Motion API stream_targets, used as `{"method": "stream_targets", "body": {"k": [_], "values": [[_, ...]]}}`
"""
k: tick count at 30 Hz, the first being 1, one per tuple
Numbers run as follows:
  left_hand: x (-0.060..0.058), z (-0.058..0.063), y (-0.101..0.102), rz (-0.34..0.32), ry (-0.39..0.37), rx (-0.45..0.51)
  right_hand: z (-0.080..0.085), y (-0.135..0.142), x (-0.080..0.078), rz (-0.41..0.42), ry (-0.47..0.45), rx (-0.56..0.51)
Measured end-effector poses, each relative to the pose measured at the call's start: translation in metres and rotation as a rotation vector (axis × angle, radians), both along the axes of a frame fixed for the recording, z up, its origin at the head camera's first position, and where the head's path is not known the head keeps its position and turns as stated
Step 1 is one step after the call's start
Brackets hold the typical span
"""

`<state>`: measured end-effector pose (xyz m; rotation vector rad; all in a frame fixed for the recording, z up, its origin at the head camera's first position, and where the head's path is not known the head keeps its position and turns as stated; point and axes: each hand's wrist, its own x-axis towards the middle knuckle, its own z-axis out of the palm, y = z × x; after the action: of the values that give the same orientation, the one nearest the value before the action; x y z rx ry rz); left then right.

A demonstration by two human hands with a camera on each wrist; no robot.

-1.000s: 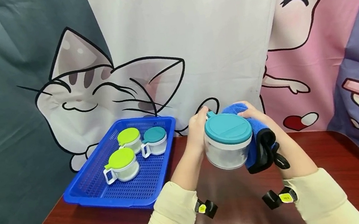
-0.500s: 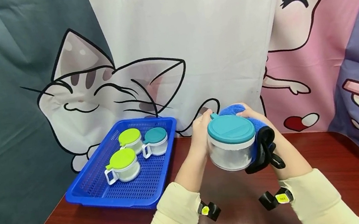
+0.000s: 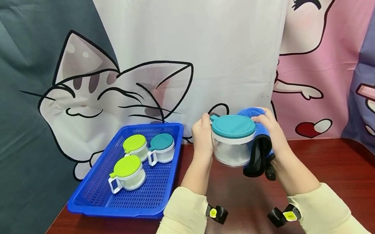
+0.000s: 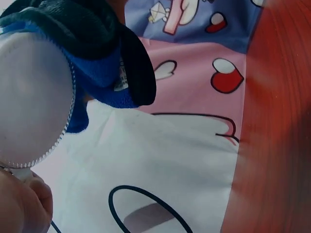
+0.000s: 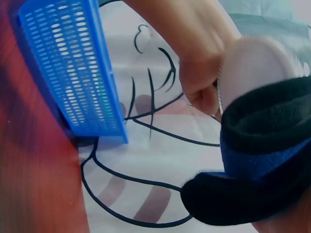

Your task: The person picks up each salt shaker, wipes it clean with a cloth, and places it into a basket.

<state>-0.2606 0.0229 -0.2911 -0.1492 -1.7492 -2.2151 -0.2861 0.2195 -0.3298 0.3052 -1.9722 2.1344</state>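
Note:
A clear jar with a teal lid is held up above the table, its lid on. My left hand grips it by the handle on its left side, and the handle is mostly hidden by the fingers. In my right hand is a blue cloth with black edging, pressed against the jar's right side. From the left wrist, the round jar base shows with the cloth beside it. The right wrist view has the cloth covering part of the jar base.
On the left of the table stands a blue perforated basket. It holds two jars with lime lids and one smaller-looking jar with a teal lid. A printed cartoon curtain hangs behind.
The jar first shifts slightly right, then back left and up, tilting so its lid looks flatter. The right hand and cloth have moved a little left with it. The basket stays put.

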Motion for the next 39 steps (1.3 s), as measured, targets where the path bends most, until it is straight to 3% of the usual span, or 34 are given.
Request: {"method": "stream_targets", "body": {"k": [2,3,8,12,17,22,27,32,36,39], "values": [[-0.002,-0.002,0.000,0.052,0.004,-0.031,0.024,-0.032,0.046,-0.170,-0.057,-0.025],[-0.003,-0.004,-0.001,0.075,0.008,-0.048,0.032,-0.042,0.057,-0.220,-0.064,-0.035],[-0.008,-0.009,0.000,0.162,0.055,-0.084,0.057,-0.073,0.088,-0.387,-0.044,-0.181],[-0.009,-0.011,0.002,0.236,0.094,-0.108,0.049,-0.083,0.088,-0.456,0.085,-0.313],[-0.008,-0.011,0.006,0.323,0.139,-0.143,0.037,-0.090,0.080,-0.569,0.210,-0.371],[-0.003,-0.012,0.007,0.319,0.163,-0.140,0.036,-0.091,0.077,-0.598,0.261,-0.389],[0.008,-0.008,0.003,0.199,0.162,-0.224,0.043,-0.079,0.074,-0.579,0.244,-0.400],[0.020,-0.002,-0.003,-0.065,0.110,-0.282,0.047,-0.068,0.069,-0.583,0.207,-0.444],[0.028,0.002,-0.004,-0.271,0.098,-0.237,0.047,-0.063,0.067,-0.580,0.187,-0.492],[0.034,0.002,-0.003,-0.387,0.104,-0.195,0.047,-0.062,0.066,-0.582,0.199,-0.516]]}}
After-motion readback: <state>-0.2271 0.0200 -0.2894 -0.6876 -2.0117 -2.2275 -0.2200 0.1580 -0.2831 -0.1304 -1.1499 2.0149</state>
